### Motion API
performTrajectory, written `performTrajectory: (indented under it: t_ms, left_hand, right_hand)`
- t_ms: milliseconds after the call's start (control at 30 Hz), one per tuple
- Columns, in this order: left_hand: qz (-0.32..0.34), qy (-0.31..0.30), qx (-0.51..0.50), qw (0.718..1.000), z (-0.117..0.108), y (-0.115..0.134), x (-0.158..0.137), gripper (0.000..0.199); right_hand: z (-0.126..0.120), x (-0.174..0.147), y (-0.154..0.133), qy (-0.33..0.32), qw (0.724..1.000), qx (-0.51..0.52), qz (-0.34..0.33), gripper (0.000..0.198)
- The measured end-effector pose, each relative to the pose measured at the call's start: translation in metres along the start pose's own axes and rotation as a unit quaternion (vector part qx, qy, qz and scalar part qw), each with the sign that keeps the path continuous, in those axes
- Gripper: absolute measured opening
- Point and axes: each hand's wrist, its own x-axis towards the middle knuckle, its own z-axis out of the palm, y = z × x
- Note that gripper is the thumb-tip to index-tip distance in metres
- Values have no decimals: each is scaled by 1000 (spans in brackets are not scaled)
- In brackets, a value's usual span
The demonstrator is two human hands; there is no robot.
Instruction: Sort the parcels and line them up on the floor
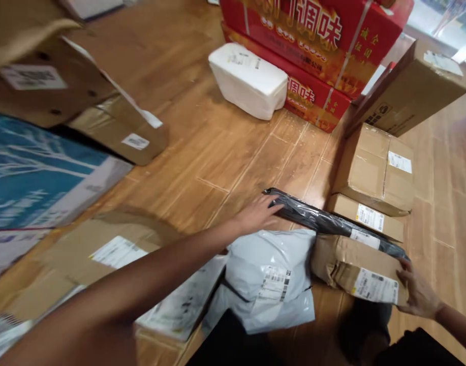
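A single camera, worn on the person's head, looks forward and steeply down at a wooden floor [233, 152] from close above, tilted so the floorboards run on a slant. The left forearm stretches in from the lower left corner, and the left hand [257, 213] lies near the middle of the frame; the right hand [417, 292] sits at the lower right edge. The far end of the view reaches red printed cartons [312, 46] along the top edge. Parcels at the left edge are blurred. No second view shares the scene.
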Motion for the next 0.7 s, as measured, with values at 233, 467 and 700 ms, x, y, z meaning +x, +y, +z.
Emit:
performTrajectory:
  t_ms: [233,467,700]
  left_hand:
    - [-284,-5,-12,959,-3,-23,-146,71]
    - [-169,-98,-67,979,-1,66,-106,93]
    - [-221,-227,-106,943,2,65,-126,105]
  right_hand:
    - [1,-3,24,37,996,-22,-72,83]
    - [-32,120,-22,-47,976,-4,-213,78]
    - [-9,337,-115,-157,985,-15,-70,56]
